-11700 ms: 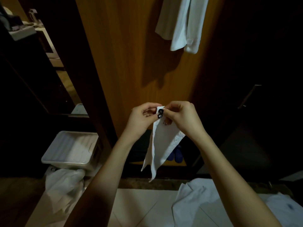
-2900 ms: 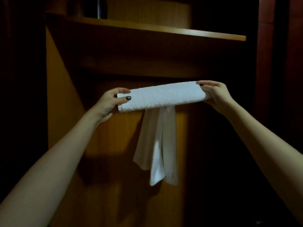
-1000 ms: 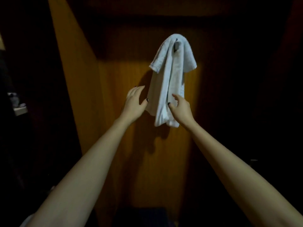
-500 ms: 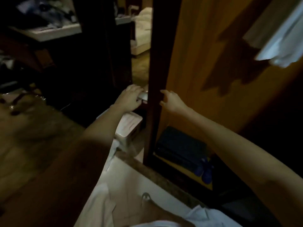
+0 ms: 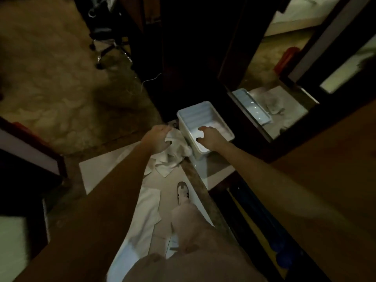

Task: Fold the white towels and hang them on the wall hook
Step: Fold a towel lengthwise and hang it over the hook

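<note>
Left hand [image 5: 157,139]: fingers closed on crumpled towel [image 5: 173,157], on floor [image 5: 114,165] just left of white bin [image 5: 193,108]. Right hand [image 5: 209,138]: fingers half-curled inside bin; hold unclear. Risk: one-point grab lifts towel bunched, tail snags bin corner. Second towel [image 5: 146,216] beside shoe [image 5: 182,192]: slip hazard.

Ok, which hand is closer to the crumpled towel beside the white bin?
Left. The left hand grips the crumpled towel on the floor; the right hand is apart from it, over the white bin.
</note>
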Demonstrator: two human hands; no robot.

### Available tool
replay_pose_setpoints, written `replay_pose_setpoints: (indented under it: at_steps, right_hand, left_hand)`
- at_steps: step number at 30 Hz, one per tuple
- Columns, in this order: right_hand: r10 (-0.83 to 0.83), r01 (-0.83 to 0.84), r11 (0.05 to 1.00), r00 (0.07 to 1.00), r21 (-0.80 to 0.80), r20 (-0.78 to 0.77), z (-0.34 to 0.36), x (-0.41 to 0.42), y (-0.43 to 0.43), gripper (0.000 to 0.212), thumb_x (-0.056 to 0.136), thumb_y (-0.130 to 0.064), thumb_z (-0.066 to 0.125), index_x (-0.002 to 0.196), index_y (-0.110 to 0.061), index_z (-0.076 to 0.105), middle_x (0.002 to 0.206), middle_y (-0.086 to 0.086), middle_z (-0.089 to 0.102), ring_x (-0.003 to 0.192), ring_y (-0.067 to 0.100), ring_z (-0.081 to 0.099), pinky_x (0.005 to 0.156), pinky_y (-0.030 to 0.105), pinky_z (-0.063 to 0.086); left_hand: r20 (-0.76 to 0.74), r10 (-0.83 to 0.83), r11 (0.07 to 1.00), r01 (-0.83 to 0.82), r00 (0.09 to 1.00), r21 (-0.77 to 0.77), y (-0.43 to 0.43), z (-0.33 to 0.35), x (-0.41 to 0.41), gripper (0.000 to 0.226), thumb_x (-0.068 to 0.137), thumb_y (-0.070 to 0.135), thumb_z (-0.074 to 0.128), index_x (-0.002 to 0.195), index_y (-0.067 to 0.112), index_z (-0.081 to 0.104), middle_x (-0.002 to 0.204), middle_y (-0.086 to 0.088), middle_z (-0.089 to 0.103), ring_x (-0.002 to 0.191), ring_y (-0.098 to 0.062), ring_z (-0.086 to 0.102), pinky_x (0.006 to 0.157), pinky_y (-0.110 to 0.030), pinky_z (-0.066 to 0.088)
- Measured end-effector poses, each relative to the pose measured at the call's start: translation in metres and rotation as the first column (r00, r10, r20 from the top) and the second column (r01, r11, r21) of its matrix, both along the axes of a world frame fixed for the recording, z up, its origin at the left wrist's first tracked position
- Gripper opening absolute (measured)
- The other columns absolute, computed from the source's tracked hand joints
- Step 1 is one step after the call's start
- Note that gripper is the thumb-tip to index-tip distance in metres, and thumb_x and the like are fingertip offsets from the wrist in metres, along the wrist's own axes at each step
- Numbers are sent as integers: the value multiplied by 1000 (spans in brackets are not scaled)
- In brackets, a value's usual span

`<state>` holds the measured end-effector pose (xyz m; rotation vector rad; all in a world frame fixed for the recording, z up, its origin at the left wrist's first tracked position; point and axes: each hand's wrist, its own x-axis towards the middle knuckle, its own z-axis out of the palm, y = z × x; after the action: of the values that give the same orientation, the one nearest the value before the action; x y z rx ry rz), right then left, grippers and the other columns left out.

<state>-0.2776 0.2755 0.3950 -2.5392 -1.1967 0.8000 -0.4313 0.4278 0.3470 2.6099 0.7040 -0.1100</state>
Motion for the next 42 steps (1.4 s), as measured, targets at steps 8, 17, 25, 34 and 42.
replay_pose_setpoints:
  at_steps: [8,17,25,34,42]
  right_hand:
    - [78,-99,984,988,-151,-136,-99,90,117,41,97,-16,53,134,1,47,134,23,53,122,37,50,100,37,37]
    - [81,-171,945,948,-277,-308,-299,145,219,35,97,-17,52,128,0,56,128,21,58,116,36,55,97,39,46]
    - [57,-136,947,963,-292,-263,-547,175,227,29,97,-10,47,117,2,62,106,21,65,99,35,61,86,36,48]
    - [334,-319,908,943,-270,9,-727,170,232,56,92,-45,55,138,-16,49,131,12,56,119,33,49,94,40,36]
    - [206,-155,955,960,-252,189,-772,163,242,83,87,-52,60,151,-9,29,136,23,49,118,37,50,98,45,33]
  left_hand:
    - [-179,225,953,-255,958,-166,105,-101,60,55,94,24,53,145,15,34,150,-12,35,136,-30,31,108,-38,29]
    - [-261,232,926,-295,937,-236,175,-286,124,50,95,15,49,144,11,36,147,-13,38,132,-30,36,104,-38,35]
    - [-265,144,945,-212,953,-248,212,-526,165,52,95,16,50,144,9,34,149,-11,35,134,-30,34,104,-40,36]
    - [-295,222,895,-314,929,-316,226,-715,184,91,80,30,73,151,20,17,152,-15,19,125,-41,39,95,-54,44]
    - [-214,61,994,-78,975,-73,243,-756,187,82,76,33,76,144,20,32,137,-12,35,110,-32,46,85,-44,44]
